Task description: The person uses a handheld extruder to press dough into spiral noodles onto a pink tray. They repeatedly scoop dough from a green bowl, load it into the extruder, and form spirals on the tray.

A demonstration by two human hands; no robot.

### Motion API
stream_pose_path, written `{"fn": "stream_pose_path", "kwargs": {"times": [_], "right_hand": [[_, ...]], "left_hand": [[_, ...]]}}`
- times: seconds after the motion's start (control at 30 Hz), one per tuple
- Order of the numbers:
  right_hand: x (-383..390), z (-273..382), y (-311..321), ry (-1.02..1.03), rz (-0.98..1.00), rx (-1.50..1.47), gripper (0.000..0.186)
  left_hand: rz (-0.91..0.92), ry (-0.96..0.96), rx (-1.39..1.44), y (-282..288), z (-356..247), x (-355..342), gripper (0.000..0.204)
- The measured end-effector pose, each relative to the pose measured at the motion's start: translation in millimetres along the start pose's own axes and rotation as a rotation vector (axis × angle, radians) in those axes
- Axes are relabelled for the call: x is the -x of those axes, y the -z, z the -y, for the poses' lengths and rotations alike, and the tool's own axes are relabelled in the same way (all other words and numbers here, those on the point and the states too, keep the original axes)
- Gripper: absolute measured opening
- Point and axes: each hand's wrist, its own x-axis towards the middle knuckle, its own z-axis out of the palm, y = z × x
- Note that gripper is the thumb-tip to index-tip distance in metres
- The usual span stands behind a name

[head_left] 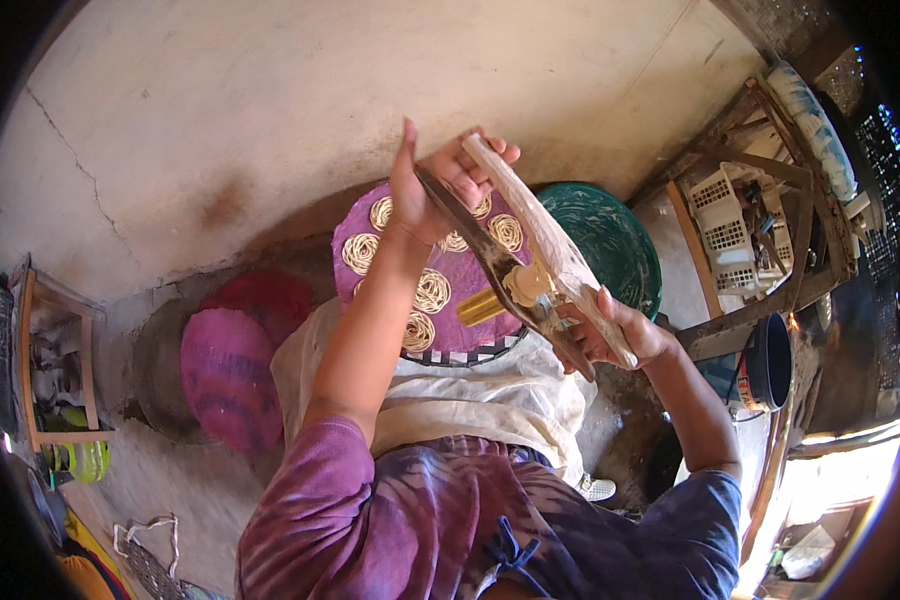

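A hand press has a pale wooden bar [535, 235], a dark bar [475, 225] and a brass cylinder [480, 308] at its middle, with pale doughy material [522, 280] above the cylinder. My left hand [445, 185] holds the upper ends of the bars, fingers curled and thumb raised. My right hand [615, 330] grips their lower ends. Beneath the press, a round woven tray [440, 357] lined with purple sheeting [380, 208] bears several coiled pale nests of strands [431, 291].
Pale cloth [500, 400] covers my lap. A green basin [610, 240] stands behind at right, a dark bucket [765, 355] beside me. Purple round sheets [228, 375] lie at left near a low wooden frame [33, 350]. A wooden rack holds white baskets [725, 225] against the back wall [320, 80].
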Motion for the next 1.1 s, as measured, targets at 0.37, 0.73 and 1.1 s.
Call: {"fn": "stream_pose_path", "kwargs": {"times": [0.37,0.73,1.1], "right_hand": [[-41,10,-18,-0.197,-0.146,0.428,0.080],[-18,32,-26,-0.164,-0.275,0.429,0.075],[-4,7,-17,-0.147,-0.273,0.469,0.081]], "left_hand": [[-0.286,-0.239,0.127,100,11,29,0.051],[-0.340,-0.230,0.257,63,10,19,0.067],[-0.360,-0.206,0.214,78,40,36,0.048]]}}
